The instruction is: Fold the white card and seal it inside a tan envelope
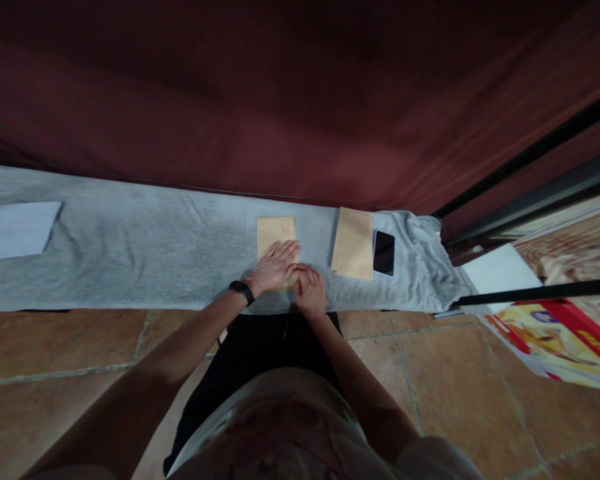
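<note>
And here we are at the bench with the grey cloth point(180, 247), and all the business is in the middle! A tan envelope point(276, 229) lies flat there, directly in front of the person, its far end in plain sight with faint red print at the right corner. Across it goes the left hand point(276, 268), laid out flat, fingers straight and slightly spread, clasping nothing, a black wristband point(241, 292) behind it. Tucked in close on the near right side, the right hand point(311, 292), fingers curled at the envelope's edge, right up by the other hand; whether they pinch the paper, I can't make out from here.

Look to the right: a small stack of tan envelopes point(354, 243), edges a little out of line, and just beside it a phone point(384, 253), face up, screen dark. Over on the far left, white paper point(17, 230) rests on the same cloth. Behind it all hangs a deep red curtain point(280, 133), and down on the right sits a bright red-and-yellow printed package point(555, 340), near the tiled floor point(445, 380).
</note>
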`<state>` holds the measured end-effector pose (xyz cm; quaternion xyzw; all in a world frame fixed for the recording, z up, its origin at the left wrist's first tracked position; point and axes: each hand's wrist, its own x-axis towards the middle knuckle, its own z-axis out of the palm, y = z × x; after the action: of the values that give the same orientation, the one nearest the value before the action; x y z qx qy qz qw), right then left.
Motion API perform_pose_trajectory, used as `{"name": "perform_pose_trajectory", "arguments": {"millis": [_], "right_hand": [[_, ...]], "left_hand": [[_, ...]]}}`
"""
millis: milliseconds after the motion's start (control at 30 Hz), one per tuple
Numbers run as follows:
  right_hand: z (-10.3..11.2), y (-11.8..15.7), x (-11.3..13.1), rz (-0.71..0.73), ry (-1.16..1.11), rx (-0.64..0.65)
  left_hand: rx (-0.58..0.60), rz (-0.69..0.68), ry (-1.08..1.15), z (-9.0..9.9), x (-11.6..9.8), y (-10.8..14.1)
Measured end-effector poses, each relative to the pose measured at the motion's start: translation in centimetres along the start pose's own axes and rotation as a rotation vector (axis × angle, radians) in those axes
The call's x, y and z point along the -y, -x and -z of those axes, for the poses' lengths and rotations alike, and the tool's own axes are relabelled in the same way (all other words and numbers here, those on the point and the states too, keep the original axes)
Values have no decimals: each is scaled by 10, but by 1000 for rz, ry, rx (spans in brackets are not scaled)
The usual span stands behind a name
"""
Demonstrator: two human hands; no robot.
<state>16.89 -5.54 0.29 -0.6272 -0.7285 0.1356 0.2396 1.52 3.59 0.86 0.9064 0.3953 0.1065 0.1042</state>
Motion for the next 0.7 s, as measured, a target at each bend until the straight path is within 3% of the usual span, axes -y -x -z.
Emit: {"name": "perform_pose_trajectory", "arguments": {"millis": [333,700], "right_hand": [[-3,2,-3,-49,22,-79],[0,2,-1,-93,8,-75]], "left_hand": [[33,-28,-35,-6,-20,23],[44,-80,-53,-4,-36,44]]}}
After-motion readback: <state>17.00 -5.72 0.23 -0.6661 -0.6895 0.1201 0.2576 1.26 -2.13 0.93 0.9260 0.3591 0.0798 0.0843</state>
